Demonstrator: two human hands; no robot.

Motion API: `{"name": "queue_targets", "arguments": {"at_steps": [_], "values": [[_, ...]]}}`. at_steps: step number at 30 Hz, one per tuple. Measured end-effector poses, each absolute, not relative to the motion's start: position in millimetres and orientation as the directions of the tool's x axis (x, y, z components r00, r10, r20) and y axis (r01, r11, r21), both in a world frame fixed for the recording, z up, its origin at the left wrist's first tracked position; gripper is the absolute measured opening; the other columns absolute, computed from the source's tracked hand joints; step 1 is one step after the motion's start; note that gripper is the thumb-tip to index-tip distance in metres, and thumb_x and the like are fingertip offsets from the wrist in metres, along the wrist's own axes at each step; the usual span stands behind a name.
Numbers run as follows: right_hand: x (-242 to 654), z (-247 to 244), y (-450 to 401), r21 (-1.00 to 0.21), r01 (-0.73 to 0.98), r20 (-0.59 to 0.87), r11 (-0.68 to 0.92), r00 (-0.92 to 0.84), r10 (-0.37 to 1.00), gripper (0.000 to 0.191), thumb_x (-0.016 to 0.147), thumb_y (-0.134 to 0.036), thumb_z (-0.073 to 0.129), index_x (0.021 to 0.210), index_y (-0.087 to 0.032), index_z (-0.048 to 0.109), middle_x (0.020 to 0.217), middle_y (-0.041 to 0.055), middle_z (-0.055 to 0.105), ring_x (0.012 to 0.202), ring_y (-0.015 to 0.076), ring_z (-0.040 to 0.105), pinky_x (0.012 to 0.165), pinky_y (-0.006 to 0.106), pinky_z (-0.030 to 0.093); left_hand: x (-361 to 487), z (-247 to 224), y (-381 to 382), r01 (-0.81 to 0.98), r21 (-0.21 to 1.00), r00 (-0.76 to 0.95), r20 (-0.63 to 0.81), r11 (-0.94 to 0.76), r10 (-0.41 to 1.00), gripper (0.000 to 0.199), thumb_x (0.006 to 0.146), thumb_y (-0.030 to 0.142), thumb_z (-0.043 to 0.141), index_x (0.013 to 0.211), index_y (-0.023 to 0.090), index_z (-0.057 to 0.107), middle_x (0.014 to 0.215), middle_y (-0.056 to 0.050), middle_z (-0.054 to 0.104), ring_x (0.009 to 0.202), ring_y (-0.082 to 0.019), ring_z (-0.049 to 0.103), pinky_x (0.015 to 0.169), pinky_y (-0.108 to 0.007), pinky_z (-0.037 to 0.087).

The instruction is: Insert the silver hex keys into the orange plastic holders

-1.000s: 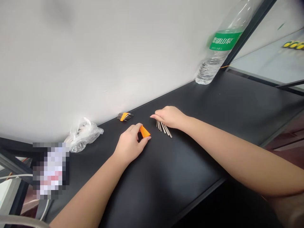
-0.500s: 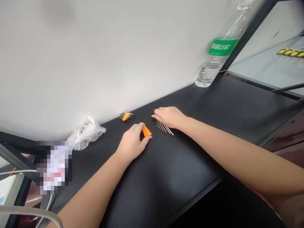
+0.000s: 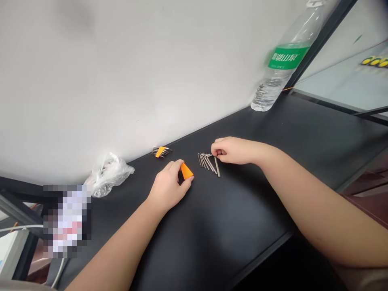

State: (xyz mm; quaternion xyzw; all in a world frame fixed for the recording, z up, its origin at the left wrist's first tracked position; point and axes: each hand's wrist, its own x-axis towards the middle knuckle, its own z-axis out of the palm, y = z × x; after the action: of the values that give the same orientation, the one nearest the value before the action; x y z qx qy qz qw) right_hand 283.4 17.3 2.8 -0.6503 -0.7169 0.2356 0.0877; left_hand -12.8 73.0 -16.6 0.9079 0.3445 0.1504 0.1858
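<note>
Between thumb and fingers, my left hand point(image 3: 168, 182) grips an orange hex key holder point(image 3: 186, 171). To its right, several loose L-shaped hex keys point(image 3: 205, 162) lie side by side on the black tabletop. My right hand point(image 3: 230, 149) is closed at the right end of this row, its fingertips pinching the bent end of the largest hex key point(image 3: 217, 166). That key's long arm points toward me. Near the wall sits a second orange holder point(image 3: 160, 152) filled with hex keys.
At the back right a clear water bottle point(image 3: 285, 56) with a green label stands against the wall. A crumpled plastic bag point(image 3: 110, 173) lies at the left, beside a blurred-out packet. Black frame bars point(image 3: 321, 44) edge the right side of the black table point(image 3: 209, 234).
My right hand has shifted right and uncovered the bent ends of the row. Its fingers have taken hold of the largest hex key. My left hand keeps the orange holder in nearly the same place.
</note>
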Motion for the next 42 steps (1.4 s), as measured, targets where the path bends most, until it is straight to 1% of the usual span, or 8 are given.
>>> {"name": "queue_targets", "arguments": {"at_steps": [6,11,15,18,20,29,38,42], "values": [[284.0,9.9,9.9,-0.317,0.948,-0.273,-0.02,-0.071,0.959,0.011,0.072,-0.017,0.067,0.073,-0.022,0.057,0.085,0.0024,0.067,0.066,0.0168,0.057,0.056,0.029,0.037,-13.7,-17.7,75.4,0.56,0.467,0.714,0.148,-0.685,0.685,0.043,0.093,0.037,0.065,0.133,0.021,0.059,0.082,0.0,0.063,0.074,-0.019,0.063,0.075,-0.035,0.053],[284.5,27.4,3.9,-0.627,0.779,-0.31,-0.005,-0.244,0.919,0.012,0.078,-0.021,0.069,0.075,-0.022,0.057,0.067,-0.0024,0.062,0.056,0.0139,0.054,0.051,0.027,0.039,-14.6,-19.5,77.0,0.572,0.53,0.67,0.14,-0.626,0.729,0.049,0.087,0.029,0.066,0.134,0.022,0.058,0.078,0.002,0.064,0.074,-0.019,0.067,0.076,-0.034,0.054],[278.5,29.0,1.8,-0.931,0.364,-0.178,-0.032,-0.373,0.911,0.022,0.084,-0.032,0.076,0.081,-0.021,0.058,0.068,-0.0017,0.065,0.053,0.0121,0.057,0.05,0.025,0.045,-14.3,-19.3,75.3,0.58,0.549,0.65,0.133,-0.602,0.748,0.049,0.085,0.03,0.068,0.132,0.023,0.058,0.078,0.002,0.065,0.072,-0.018,0.066,0.074,-0.034,0.054],[265.6,22.5,1.8,-0.998,0.044,0.027,0.044,-0.34,0.94,0.028,0.085,-0.034,0.082,0.09,-0.019,0.059,0.074,-0.0003,0.068,0.052,0.0109,0.059,0.049,0.024,0.048,-14.4,-18.6,73.6,0.582,0.555,0.644,0.133,-0.595,0.753,0.047,0.084,0.035,0.07,0.128,0.023,0.06,0.076,0.003,0.063,0.07,-0.018,0.065,0.07,-0.033,0.053],[256.3,18.3,2.2,-0.996,-0.039,0.088,0.08,-0.317,0.944,0.028,0.085,-0.033,0.083,0.095,-0.018,0.061,0.075,-0.0001,0.069,0.052,0.0109,0.06,0.048,0.024,0.05,-14.6,-18.4,72.8,0.579,0.558,0.642,0.138,-0.594,0.754,0.046,0.084,0.038,0.071,0.126,0.023,0.06,0.076,0.003,0.063,0.069,-0.018,0.064,0.068,-0.033,0.052],[239.3,7.6,7.5,-0.975,-0.085,0.217,0.206,-0.165,0.962,0.022,0.086,-0.029,0.084,0.086,-0.018,0.064,0.066,-0.001,0.067,0.054,0.0145,0.065,0.051,0.028,0.055,-14.8,-17.9,71.6,0.557,0.561,0.655,0.157,-0.612,0.739,0.046,0.083,0.043,0.073,0.121,0.022,0.057,0.079,0.002,0.064,0.071,-0.018,0.066,0.069,-0.033,0.053],[234.2,0.8,10.1,-0.975,-0.098,0.208,0.199,-0.093,0.974,0.027,0.083,-0.034,0.086,0.086,-0.019,0.063,0.074,0.0023,0.072,0.06,0.0179,0.069,0.053,0.032,0.059,-15.5,-19.3,70.6,0.561,0.551,0.656,0.159,-0.618,0.738,0.047,0.084,0.047,0.073,0.121,0.023,0.058,0.079,0.002,0.063,0.071,-0.018,0.065,0.067,-0.032,0.052],[236.8,-0.3,10.2,-0.987,-0.055,0.159,0.152,-0.155,0.975,0.027,0.083,-0.035,0.086,0.087,-0.018,0.065,0.082,0.0051,0.075,0.068,0.0197,0.072,0.058,0.033,0.06,-15.5,-18.8,71.2,0.566,0.56,0.654,0.142,-0.605,0.743,0.047,0.084,0.049,0.073,0.12,0.023,0.059,0.077,0.002,0.063,0.07,-0.018,0.065,0.066,-0.032,0.052]]}}
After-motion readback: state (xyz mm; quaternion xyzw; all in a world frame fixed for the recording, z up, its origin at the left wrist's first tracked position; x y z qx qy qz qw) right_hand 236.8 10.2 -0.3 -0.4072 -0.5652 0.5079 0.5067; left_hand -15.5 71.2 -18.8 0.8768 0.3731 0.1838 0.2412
